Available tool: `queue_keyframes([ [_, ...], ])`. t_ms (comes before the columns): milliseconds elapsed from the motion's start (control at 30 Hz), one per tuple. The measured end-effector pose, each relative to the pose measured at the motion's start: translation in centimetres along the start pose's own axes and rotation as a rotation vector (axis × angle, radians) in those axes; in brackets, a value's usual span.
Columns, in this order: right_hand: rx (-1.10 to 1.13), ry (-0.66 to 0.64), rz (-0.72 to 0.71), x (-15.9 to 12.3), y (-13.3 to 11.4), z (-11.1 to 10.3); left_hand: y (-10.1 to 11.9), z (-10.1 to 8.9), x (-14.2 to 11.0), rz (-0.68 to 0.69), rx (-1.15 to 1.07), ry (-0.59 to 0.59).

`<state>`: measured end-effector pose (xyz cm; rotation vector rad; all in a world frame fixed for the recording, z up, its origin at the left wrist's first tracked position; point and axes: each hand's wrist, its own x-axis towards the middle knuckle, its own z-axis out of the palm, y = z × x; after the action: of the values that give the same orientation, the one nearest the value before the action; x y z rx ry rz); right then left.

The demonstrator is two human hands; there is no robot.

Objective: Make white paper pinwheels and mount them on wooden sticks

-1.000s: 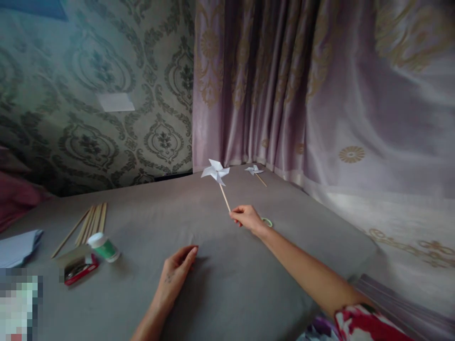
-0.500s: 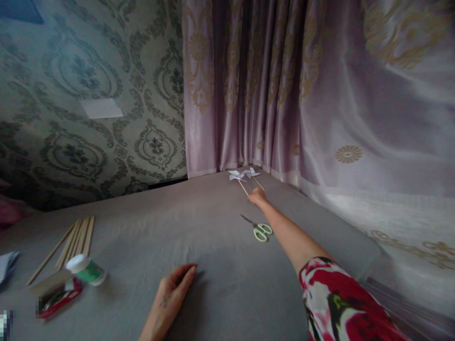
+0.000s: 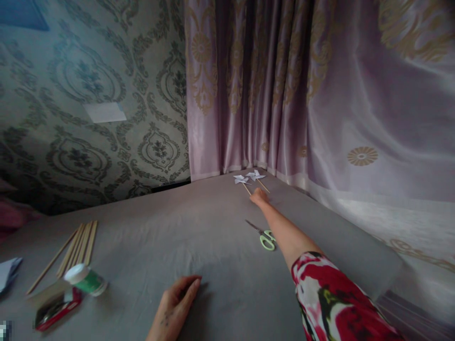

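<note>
At the far corner of the sheet-covered surface, my right hand (image 3: 259, 196) is closed around the stick of a white paper pinwheel (image 3: 242, 179). A second paper pinwheel (image 3: 256, 175) lies right beside it, its stick running behind my hand. Green-handled scissors (image 3: 267, 240) rest nearer to me, under the line of my right forearm, which partly covers one handle loop. My left hand (image 3: 177, 300) rests on the sheet at the front, fingers together and loosely curled with the thumb close to them. Nothing shows in it.
On the left lie several wooden sticks (image 3: 83, 244), a white-and-green bottle (image 3: 87, 279) on its side, an open red box (image 3: 59, 308) with small dark contents, and folded paper (image 3: 7, 273). Curtains (image 3: 245, 85) and a patterned wall (image 3: 88, 161) border the grey sheet (image 3: 149, 237).
The view has shifted slightly, moving most things a little right and down. My right hand stays at the pinwheel's stick, and my forearm now covers more of the scissors. My left hand keeps its pose.
</note>
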<state>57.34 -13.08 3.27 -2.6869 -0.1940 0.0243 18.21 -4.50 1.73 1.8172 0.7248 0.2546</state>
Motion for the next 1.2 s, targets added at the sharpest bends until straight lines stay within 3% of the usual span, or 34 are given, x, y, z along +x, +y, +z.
queue_keyframes([
  [667,-0.06,-0.071,-0.065,-1.2,-0.6,0.8,0.8,-0.1,-0.4,0.019,0.083,-0.065],
  [1200,-0.076,-0.068,-0.107,-0.9,0.3,1.3,1.2,-0.1,-0.4,0.012,0.094,-0.076],
])
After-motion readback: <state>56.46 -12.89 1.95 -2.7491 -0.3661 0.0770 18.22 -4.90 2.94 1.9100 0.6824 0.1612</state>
